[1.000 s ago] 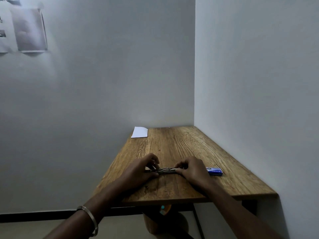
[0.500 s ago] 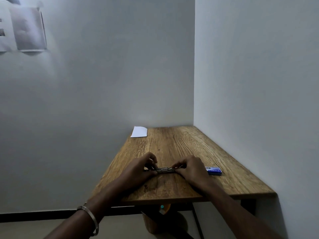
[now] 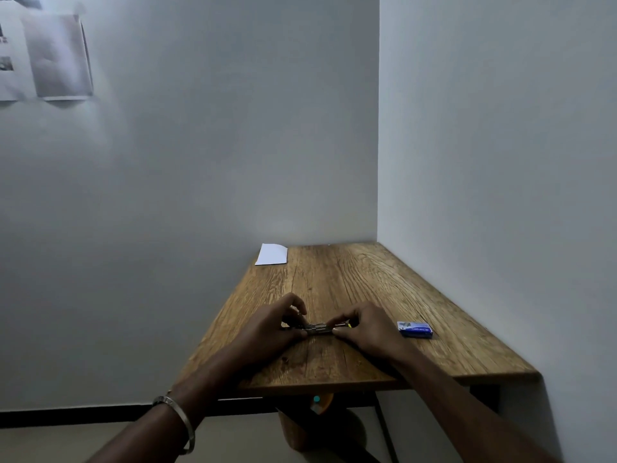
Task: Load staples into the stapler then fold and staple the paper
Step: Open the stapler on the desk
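Note:
A small metal stapler [image 3: 317,329] lies on the wooden table [image 3: 367,289] near its front edge, mostly hidden between my hands. My left hand [image 3: 273,325] pinches its left end with thumb and fingers. My right hand [image 3: 367,327] grips its right end, where a small yellow-green part shows. A blue staple box [image 3: 415,329] rests on the table just right of my right hand. A white sheet of paper [image 3: 272,254] lies flat at the far left corner of the table.
The table stands in a corner, with grey walls behind and to the right. Papers [image 3: 43,55] hang on the wall at upper left. Under the table are dark frame bars and an orange object [image 3: 320,404].
Both hands stay on the stapler; my fingers have shifted slightly along it. The view has tilted a little, so the table sits marginally higher in frame.

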Demonstrator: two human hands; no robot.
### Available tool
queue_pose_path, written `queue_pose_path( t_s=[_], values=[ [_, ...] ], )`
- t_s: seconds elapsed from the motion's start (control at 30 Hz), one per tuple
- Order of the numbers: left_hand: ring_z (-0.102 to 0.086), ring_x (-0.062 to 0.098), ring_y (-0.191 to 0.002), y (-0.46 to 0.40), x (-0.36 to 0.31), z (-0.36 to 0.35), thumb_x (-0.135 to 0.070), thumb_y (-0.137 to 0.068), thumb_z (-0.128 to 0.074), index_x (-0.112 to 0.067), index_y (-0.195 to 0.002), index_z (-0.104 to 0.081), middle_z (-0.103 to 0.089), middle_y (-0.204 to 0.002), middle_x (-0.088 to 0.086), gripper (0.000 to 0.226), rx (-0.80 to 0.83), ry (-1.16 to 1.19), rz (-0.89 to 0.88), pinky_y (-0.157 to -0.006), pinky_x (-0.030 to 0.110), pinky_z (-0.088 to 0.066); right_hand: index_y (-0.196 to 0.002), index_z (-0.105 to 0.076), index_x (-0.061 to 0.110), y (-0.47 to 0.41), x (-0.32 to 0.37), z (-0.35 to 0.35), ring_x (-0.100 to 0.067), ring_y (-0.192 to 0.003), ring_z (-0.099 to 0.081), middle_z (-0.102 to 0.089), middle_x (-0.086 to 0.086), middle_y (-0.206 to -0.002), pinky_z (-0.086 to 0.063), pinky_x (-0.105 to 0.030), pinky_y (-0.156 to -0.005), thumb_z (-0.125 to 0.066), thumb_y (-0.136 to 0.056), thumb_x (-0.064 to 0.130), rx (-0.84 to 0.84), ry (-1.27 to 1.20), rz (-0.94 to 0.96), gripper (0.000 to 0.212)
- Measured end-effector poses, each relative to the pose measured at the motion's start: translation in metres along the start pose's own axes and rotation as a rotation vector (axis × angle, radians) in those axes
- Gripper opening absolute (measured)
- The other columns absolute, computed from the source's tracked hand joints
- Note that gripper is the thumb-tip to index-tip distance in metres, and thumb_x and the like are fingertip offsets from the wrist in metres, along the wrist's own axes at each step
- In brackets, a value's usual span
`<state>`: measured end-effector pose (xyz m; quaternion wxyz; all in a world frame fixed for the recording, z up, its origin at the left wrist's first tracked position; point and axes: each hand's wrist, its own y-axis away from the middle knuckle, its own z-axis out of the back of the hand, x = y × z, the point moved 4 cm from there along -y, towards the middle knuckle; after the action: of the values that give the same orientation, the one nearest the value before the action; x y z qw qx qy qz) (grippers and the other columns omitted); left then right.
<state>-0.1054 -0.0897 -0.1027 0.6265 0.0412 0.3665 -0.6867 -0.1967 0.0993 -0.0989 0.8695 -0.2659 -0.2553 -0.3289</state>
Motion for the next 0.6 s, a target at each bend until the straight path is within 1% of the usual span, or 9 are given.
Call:
queue_pose_path(
  t_s=[0.1, 0.23, 0.3, 0.37, 0.43, 0.5, 0.6],
  values=[
    [-0.066, -0.008, -0.095, 0.001, -0.001, 0.0, -0.015, -0.082, -0.076, -0.03, -0.104, -0.055, -0.072, -0.093, -0.019, 0.034, -0.004, -0.001, 0.005, -0.074, 0.007, -0.05, -0.105, -0.073, 0.042, -0.001, 0.004, -0.004, -0.008, -0.115, -0.057, -0.066, 0.015, -0.122, -0.048, -0.041, -0.1, -0.069, -0.088, 0.033, 0.071, -0.019, 0.002, 0.02],
    [-0.066, -0.007, -0.096, 0.001, -0.003, 0.001, -0.015, -0.083, -0.076, -0.031, -0.105, -0.054, -0.072, -0.096, -0.015, 0.035, 0.006, -0.006, 0.01, -0.076, 0.01, -0.052, -0.11, -0.07, 0.046, -0.002, 0.01, -0.006, -0.004, -0.115, -0.055, -0.062, 0.02, -0.123, -0.046, -0.037, -0.101, -0.066, -0.09, 0.032, 0.126, 0.005, 0.036, 0.024],
    [-0.066, -0.006, -0.096, 0.001, -0.004, 0.001, -0.017, -0.083, -0.076, -0.034, -0.104, -0.053, -0.072, -0.097, -0.014, 0.036, 0.006, -0.012, 0.005, -0.075, 0.012, -0.053, -0.112, -0.07, 0.046, -0.001, 0.01, -0.006, -0.005, -0.116, -0.054, -0.061, 0.02, -0.124, -0.046, -0.037, -0.102, -0.065, -0.091, 0.032, 0.132, 0.008, 0.044, 0.025],
    [-0.066, -0.004, -0.096, 0.001, -0.006, 0.001, -0.019, -0.083, -0.076, -0.039, -0.101, -0.051, -0.073, -0.101, -0.012, 0.037, 0.008, -0.023, -0.004, -0.076, 0.014, -0.054, -0.112, -0.07, 0.046, -0.001, 0.009, -0.006, -0.006, -0.116, -0.055, -0.062, 0.017, -0.125, -0.046, -0.038, -0.101, -0.066, -0.091, 0.033, 0.122, 0.003, 0.044, 0.025],
    [-0.067, -0.004, -0.097, 0.001, -0.008, 0.001, -0.021, -0.084, -0.075, -0.044, -0.1, -0.047, -0.074, -0.104, -0.011, 0.04, 0.017, -0.04, -0.011, -0.079, 0.014, -0.054, -0.111, -0.071, 0.044, 0.001, 0.008, -0.005, -0.006, -0.112, -0.056, -0.064, 0.016, -0.119, -0.047, -0.037, -0.099, -0.067, -0.089, 0.033, 0.102, -0.039, 0.052, 0.025],
    [-0.067, -0.004, -0.098, 0.001, -0.009, 0.001, -0.022, -0.084, -0.075, -0.045, -0.099, -0.045, -0.073, -0.103, -0.013, 0.041, 0.023, -0.045, -0.013, -0.08, 0.014, -0.054, -0.108, -0.074, 0.038, 0.002, 0.008, -0.002, -0.004, -0.107, -0.059, -0.067, 0.016, -0.112, -0.05, -0.034, -0.096, -0.07, -0.087, 0.032, 0.049, -0.132, 0.055, 0.022],
    [-0.067, -0.004, -0.097, 0.002, -0.01, 0.001, -0.022, -0.084, -0.075, -0.044, -0.1, -0.046, -0.073, -0.102, -0.014, 0.04, 0.031, -0.035, -0.012, -0.079, 0.014, -0.054, -0.109, -0.074, 0.032, 0.003, 0.005, 0.003, -0.006, -0.107, -0.061, -0.067, 0.014, -0.115, -0.052, -0.029, -0.09, -0.071, -0.087, 0.03, -0.063, -0.197, -0.001, 0.023]
  ],
)
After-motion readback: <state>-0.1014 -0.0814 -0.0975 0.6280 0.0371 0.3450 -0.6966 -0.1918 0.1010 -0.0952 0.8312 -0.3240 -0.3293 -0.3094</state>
